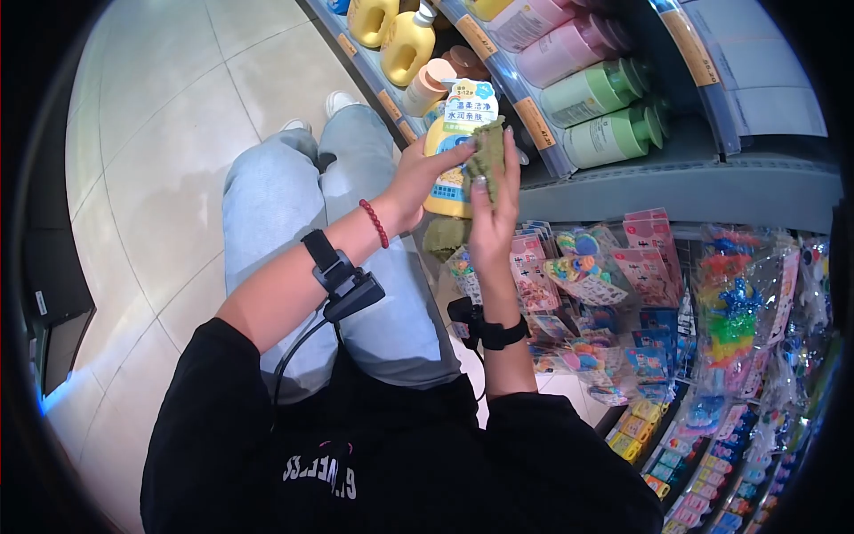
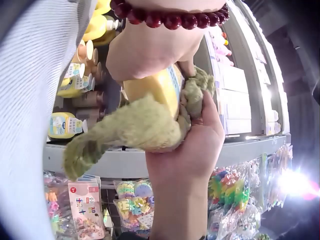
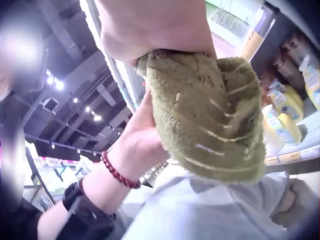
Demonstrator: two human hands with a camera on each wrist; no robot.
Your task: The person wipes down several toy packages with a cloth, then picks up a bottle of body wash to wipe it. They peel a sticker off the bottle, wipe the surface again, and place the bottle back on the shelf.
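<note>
In the head view my left hand [image 1: 414,178], above a red bead bracelet, grips a yellow bottle [image 1: 452,206] with a white and blue label tag at its top. My right hand [image 1: 495,218] holds a fuzzy green cloth [image 1: 487,156] against the bottle's right side, with the thumb in front and the fingers behind. Part of the cloth hangs below the bottle. The left wrist view shows the cloth [image 2: 145,125] draped across the yellow bottle [image 2: 155,89] and over the right palm. From the right wrist, the cloth [image 3: 210,120] hides the bottle.
A shelf with yellow bottles [image 1: 407,49], green pump bottles [image 1: 605,133] and pink ones [image 1: 569,49] stands ahead. Bagged toys [image 1: 734,294] and hanging packs [image 1: 654,267] fill the right side. Tiled floor [image 1: 178,116] lies at left, beside the person's bent knees.
</note>
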